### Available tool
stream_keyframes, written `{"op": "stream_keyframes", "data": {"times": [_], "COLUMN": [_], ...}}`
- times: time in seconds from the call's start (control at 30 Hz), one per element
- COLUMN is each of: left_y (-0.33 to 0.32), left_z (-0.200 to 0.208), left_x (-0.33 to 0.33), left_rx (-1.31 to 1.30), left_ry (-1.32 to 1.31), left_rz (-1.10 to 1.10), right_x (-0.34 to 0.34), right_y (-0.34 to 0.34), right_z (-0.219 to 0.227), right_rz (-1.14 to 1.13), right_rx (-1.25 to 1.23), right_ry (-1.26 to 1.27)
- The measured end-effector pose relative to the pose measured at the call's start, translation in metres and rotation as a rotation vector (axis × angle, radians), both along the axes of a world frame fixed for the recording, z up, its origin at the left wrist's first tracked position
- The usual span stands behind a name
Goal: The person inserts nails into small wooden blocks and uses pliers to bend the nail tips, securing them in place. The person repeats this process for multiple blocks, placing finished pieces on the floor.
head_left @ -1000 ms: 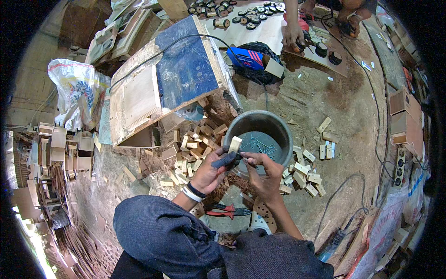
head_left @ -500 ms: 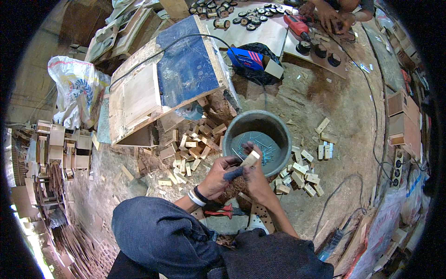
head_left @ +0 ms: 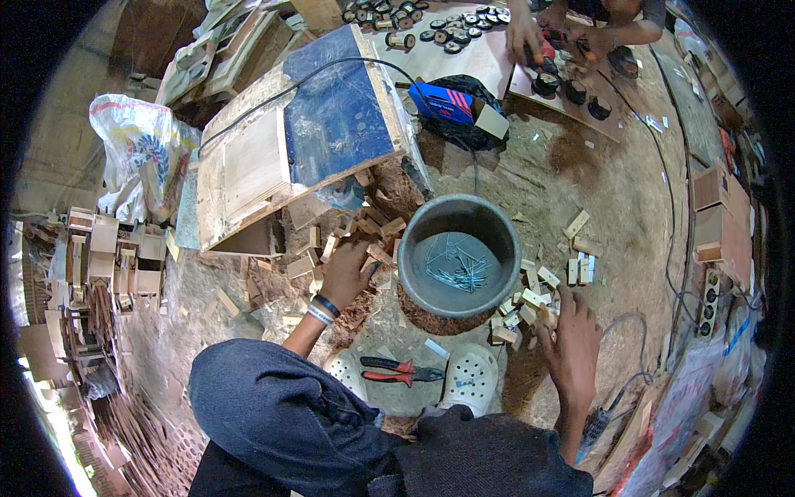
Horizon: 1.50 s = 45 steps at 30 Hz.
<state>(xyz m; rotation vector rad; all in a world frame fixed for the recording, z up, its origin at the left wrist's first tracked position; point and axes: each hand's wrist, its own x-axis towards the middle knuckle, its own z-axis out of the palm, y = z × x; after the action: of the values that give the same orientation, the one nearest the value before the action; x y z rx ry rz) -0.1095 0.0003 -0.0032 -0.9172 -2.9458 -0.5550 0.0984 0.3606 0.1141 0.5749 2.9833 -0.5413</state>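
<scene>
Small wood blocks (head_left: 530, 300) in two heaps on dirt floor, L and R of grey bucket (head_left: 458, 254) w/ nails inside. Left hand (head_left: 344, 273) down on left heap of blocks (head_left: 364, 240), fingers curled, grip hidden, cannot tell if grasping one. Right hand (head_left: 571, 340) spread over right heap, touching, not clenched. Blocks probably light, stiff, rough, not fragile; best pinched by the long sides.
</scene>
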Motion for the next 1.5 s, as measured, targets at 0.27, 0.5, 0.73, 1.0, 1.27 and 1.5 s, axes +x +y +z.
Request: {"op": "stream_keyframes", "data": {"times": [0.27, 0.5, 0.73, 1.0, 1.27, 1.5], "left_y": [-0.020, -0.003, 0.053, 0.073, 0.069, 0.076], "left_z": [-0.019, 0.053, 0.064, 0.061, 0.062, 0.055], "left_x": [-0.003, -0.006, 0.013, 0.037, 0.043, 0.049], "left_rx": [0.067, 0.693, 1.080, 1.171, 1.166, 1.212], "left_ry": [0.055, -0.619, -1.235, -1.558, -1.584, -1.436], "left_rz": [0.146, 0.419, 0.259, 0.224, 0.133, 0.211], "right_x": [-0.114, -0.129, -0.108, -0.087, -0.087, -0.082], "right_y": [-0.084, -0.082, -0.059, -0.091, -0.112, -0.109], "right_z": [-0.090, -0.120, -0.065, -0.053, -0.058, -0.044], "right_rz": [0.406, 0.404, 0.173, -0.026, -0.147, -0.011], "right_rx": [-0.126, -0.140, -0.830, -1.321, -1.343, -0.948], "right_ry": [0.005, 0.046, 0.308, 0.514, 0.579, 0.587]}}
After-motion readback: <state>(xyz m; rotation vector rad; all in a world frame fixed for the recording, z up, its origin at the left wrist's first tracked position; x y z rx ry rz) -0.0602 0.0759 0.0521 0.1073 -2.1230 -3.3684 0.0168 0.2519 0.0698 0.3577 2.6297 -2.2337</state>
